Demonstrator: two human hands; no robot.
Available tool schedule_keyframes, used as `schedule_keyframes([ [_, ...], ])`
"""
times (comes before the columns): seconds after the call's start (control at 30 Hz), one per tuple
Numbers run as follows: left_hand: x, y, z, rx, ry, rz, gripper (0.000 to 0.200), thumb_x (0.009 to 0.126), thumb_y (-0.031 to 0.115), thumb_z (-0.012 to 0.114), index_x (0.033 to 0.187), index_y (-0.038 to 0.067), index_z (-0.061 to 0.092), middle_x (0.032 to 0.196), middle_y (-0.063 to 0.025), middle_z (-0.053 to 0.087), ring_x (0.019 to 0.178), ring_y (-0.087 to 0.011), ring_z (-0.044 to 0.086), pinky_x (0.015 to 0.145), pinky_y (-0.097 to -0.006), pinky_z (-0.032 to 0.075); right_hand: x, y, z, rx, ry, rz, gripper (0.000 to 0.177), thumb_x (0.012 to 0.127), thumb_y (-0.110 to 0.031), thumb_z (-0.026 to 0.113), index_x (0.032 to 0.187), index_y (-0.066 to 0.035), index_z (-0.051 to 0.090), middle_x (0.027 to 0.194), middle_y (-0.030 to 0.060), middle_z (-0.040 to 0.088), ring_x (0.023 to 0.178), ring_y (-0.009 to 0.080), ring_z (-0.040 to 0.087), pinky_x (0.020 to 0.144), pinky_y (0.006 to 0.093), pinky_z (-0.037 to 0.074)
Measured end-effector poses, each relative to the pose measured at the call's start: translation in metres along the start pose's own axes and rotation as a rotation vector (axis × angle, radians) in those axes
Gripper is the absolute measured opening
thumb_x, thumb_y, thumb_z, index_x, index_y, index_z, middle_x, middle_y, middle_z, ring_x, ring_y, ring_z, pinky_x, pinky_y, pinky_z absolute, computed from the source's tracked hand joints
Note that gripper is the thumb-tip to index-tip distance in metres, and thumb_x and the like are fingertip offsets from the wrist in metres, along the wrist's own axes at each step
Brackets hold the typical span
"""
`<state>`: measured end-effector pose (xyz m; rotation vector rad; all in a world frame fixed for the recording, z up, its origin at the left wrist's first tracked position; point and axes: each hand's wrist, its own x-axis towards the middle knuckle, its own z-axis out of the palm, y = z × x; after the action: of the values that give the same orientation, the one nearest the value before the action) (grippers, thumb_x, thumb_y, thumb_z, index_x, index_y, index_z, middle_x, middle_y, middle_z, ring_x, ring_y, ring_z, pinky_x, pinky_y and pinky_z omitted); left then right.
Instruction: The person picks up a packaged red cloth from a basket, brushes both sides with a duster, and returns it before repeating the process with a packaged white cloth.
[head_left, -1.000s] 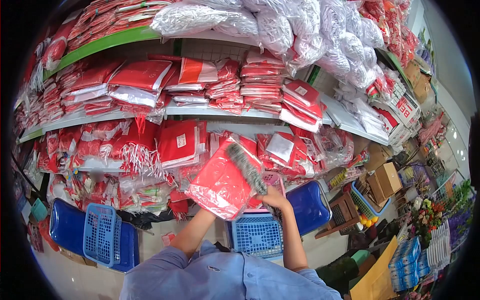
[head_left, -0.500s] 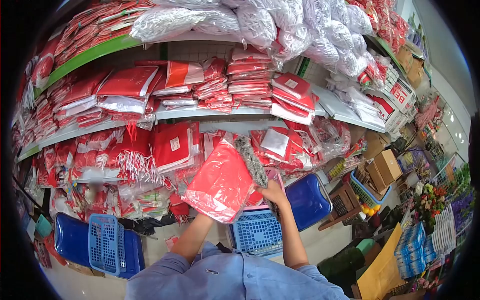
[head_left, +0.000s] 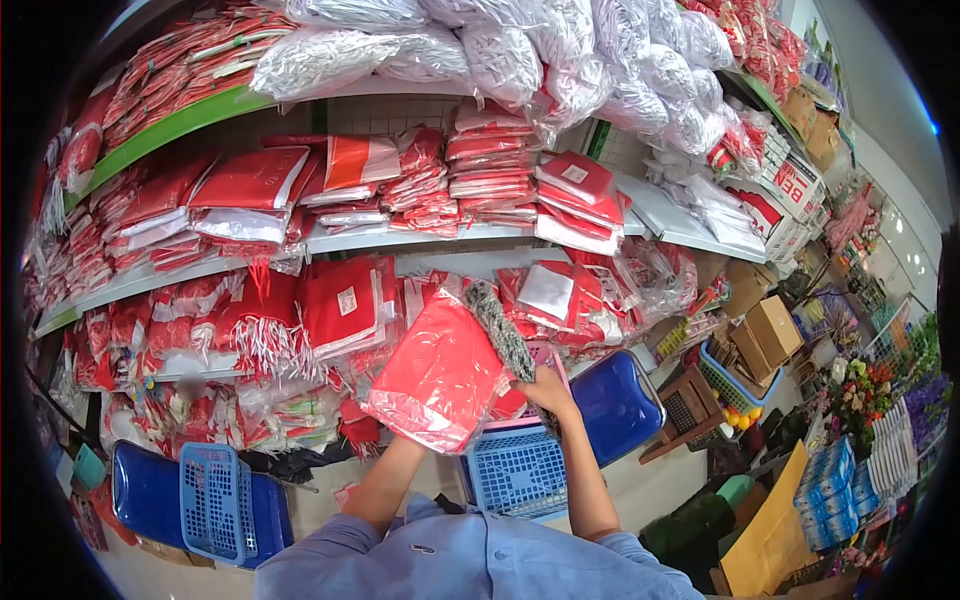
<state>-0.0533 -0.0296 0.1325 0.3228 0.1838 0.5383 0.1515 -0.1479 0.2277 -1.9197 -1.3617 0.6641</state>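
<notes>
**A:** ok, what are we actually holding here?

**B:** A flat red packet (head_left: 440, 375) in clear plastic, held up in front of the middle shelf. Our left hand (head_left: 412, 447) has it from underneath, at the lower edge. The fingers are tucked behind the plastic, so we only see the wrist end, but the packet is clearly resting in that grip.

**A:** and the fuzzy grey thing?

**B:** That's a grey duster (head_left: 498, 328). Our right hand (head_left: 548, 388) is closed around its lower end. The brush part lies slanted against the packet's upper right edge, touching it.

**A:** what's around us?

**B:** Right below the packet there's a blue basket (head_left: 515, 470), and a pink basket (head_left: 547, 353) sits just behind our right hand. A blue chair (head_left: 625, 400) is to the right of those. Another blue crate (head_left: 212, 490) stands on a blue seat (head_left: 140, 485) well off to the left. Behind it all are shelves (head_left: 400, 240) stuffed with more red packets. White bundles (head_left: 560, 50) are piled on top, with cardboard boxes (head_left: 770, 330) farther right.
</notes>
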Motion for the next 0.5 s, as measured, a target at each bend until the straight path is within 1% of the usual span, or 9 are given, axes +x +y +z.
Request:
schedule_keyframes([
  [0.03,0.000,0.000,-0.001,0.003,0.003,0.000,0.056,0.091,0.047,0.039,0.128,0.006,0.042,0.121,-0.0137,0.052,0.109,-0.0279,0.052,0.095,-0.0410,0.042,0.001,0.004,0.002,0.003,0.002,-0.011,0.028,0.072,-0.025,0.067,0.084,-0.001,0.058,0.060,0.0038,0.055,0.054,0.0147,0.054,0.052,0.0314,0.043],
  [0.13,-0.001,-0.001,-0.004,-0.004,0.001,-0.007,0.056,0.091,0.048,0.039,0.128,0.006,0.042,0.121,-0.0138,0.052,0.109,-0.0281,0.052,0.095,-0.0411,0.042,-0.003,0.006,0.010,0.022,-0.263,-0.136,0.030,0.072,-0.025,0.067,0.087,0.000,0.060,0.062,0.0059,0.057,0.056,0.0139,0.054,0.053,0.0312,0.044],
  [0.17,-0.002,-0.003,-0.005,-0.007,0.004,-0.008,0.056,0.091,0.048,0.039,0.128,0.006,0.042,0.121,-0.0138,0.052,0.109,-0.0281,0.052,0.095,-0.0411,0.042,-0.019,-0.034,-0.001,0.050,-0.410,-0.129,0.032,0.072,-0.026,0.067,0.089,0.000,0.061,0.068,0.0084,0.060,0.057,0.0129,0.055,0.053,0.0300,0.045],
  [0.27,-0.002,-0.003,-0.007,-0.003,0.007,-0.015,0.057,0.091,0.048,0.039,0.128,0.006,0.042,0.121,-0.0138,0.052,0.109,-0.0282,0.052,0.095,-0.0412,0.042,-0.025,-0.039,0.007,0.026,-0.531,-0.287,0.034,0.071,-0.025,0.067,0.092,0.001,0.060,0.072,0.0096,0.061,0.057,0.0124,0.056,0.053,0.0291,0.046],
  [0.3,-0.002,-0.003,-0.007,-0.004,0.006,-0.021,0.057,0.091,0.048,0.039,0.128,0.006,0.042,0.121,-0.0139,0.052,0.108,-0.0283,0.052,0.095,-0.0412,0.042,-0.024,-0.044,0.001,-0.054,-0.539,-0.180,0.036,0.071,-0.022,0.067,0.095,0.003,0.058,0.071,0.0092,0.061,0.058,0.0126,0.056,0.053,0.0284,0.047],
  [0.4,0.001,-0.005,-0.005,0.004,-0.002,-0.036,0.057,0.091,0.049,0.038,0.128,0.006,0.042,0.121,-0.0139,0.052,0.108,-0.0284,0.052,0.095,-0.0413,0.042,-0.012,-0.027,-0.002,-0.062,-0.372,0.048,0.035,0.070,-0.020,0.069,0.093,0.004,0.056,0.071,0.0085,0.060,0.059,0.0124,0.057,0.053,0.0285,0.046],
  [0.43,0.002,-0.006,-0.005,0.006,-0.004,-0.041,0.057,0.091,0.049,0.038,0.128,0.006,0.042,0.121,-0.0140,0.052,0.108,-0.0284,0.052,0.095,-0.0413,0.042,-0.003,0.010,0.011,0.062,-0.186,0.002,0.027,0.073,-0.019,0.067,0.087,0.002,0.056,0.068,0.0066,0.058,0.057,0.0110,0.056,0.051,0.0275,0.044],
  [0.5,0.007,-0.009,-0.003,0.006,-0.011,-0.061,0.057,0.091,0.049,0.038,0.128,0.006,0.042,0.121,-0.0140,0.052,0.108,-0.0285,0.053,0.095,-0.0414,0.042,-0.004,0.018,0.011,0.154,-0.051,0.032,0.022,0.076,-0.017,0.066,0.085,-0.001,0.056,0.067,0.0047,0.056,0.056,0.0101,0.054,0.050,0.0268,0.042],
])
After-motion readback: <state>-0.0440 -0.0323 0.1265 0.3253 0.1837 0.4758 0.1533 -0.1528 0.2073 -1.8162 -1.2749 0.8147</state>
